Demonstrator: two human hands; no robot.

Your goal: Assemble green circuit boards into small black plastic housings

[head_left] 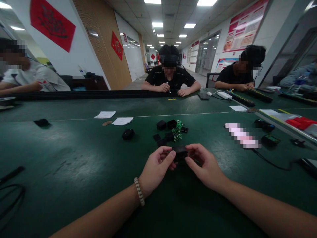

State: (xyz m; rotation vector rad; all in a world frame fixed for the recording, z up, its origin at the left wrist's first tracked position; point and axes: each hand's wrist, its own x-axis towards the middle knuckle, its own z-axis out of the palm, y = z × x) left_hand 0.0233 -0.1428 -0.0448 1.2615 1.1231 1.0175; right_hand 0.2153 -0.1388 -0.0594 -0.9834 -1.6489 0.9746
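Between both hands, just above the table, is a small black plastic box-shaped case (pixel 180 152). My left hand (pixel 159 165), with a beaded bracelet at the wrist, pinches its left side between thumb and fingers. On the opposite side, the thumb and fingertips of my right hand (pixel 204 165) grip the case's right end. Just beyond lie several black case parts (pixel 161 125) and green circuit boards (pixel 177 137) in a loose cluster. Another black case (pixel 128 134) sits apart to the left. The inside of the held case cannot be made out.
White paper sheets (pixel 123 121) lie left of the cluster. On the right are a blurred-out phone-like slab (pixel 241 135), a black cable (pixel 272 162) and dark devices (pixel 270 140). Black cables (pixel 15 188) lie at far left. Across the table, a person (pixel 170 74) works with both hands.
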